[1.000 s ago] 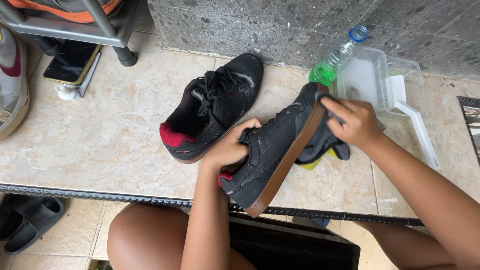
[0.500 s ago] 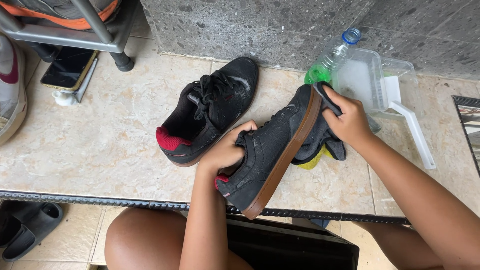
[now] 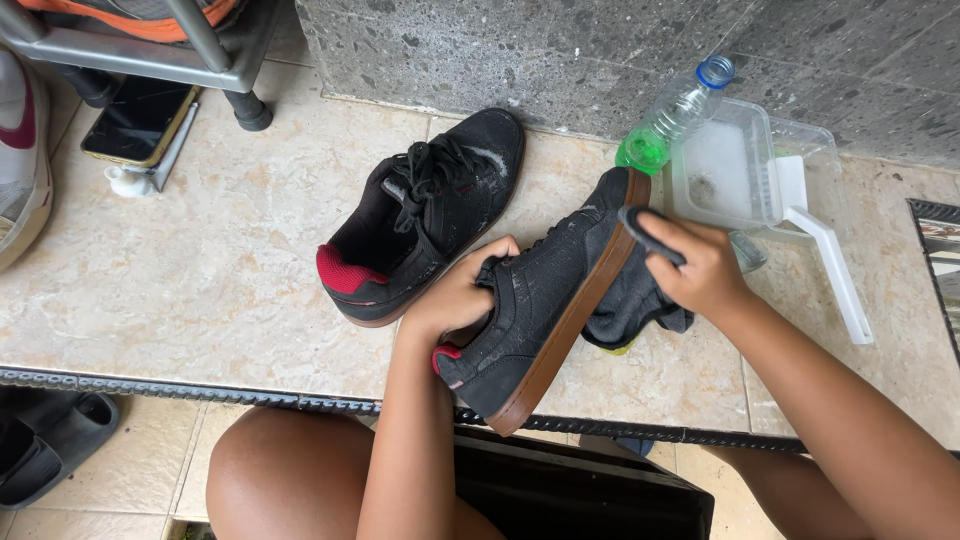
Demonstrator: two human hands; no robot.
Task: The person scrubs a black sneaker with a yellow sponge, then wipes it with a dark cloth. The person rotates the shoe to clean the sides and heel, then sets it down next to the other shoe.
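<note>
My left hand (image 3: 462, 295) grips a black shoe (image 3: 545, 300) with a brown sole, tilted on its side over the tiled ledge, fingers inside its opening. My right hand (image 3: 700, 268) holds a dark grey cloth (image 3: 630, 300) and presses it against the brown sole edge near the toe; the cloth hangs down behind the shoe. A second black shoe (image 3: 425, 215) with laces and a red heel lining lies on the tiles to the left, untouched.
A clear plastic tub (image 3: 735, 170) with foamy water, a plastic bottle (image 3: 670, 125) with green liquid and a white brush handle (image 3: 835, 270) sit at the right by the stone wall. A phone (image 3: 135, 120) lies at the left near a metal frame leg (image 3: 235, 90). Sandals (image 3: 45, 440) lie below the ledge.
My right hand with the cloth has slid slightly along the sole near the toe. The held shoe and my left hand stay almost in place.
</note>
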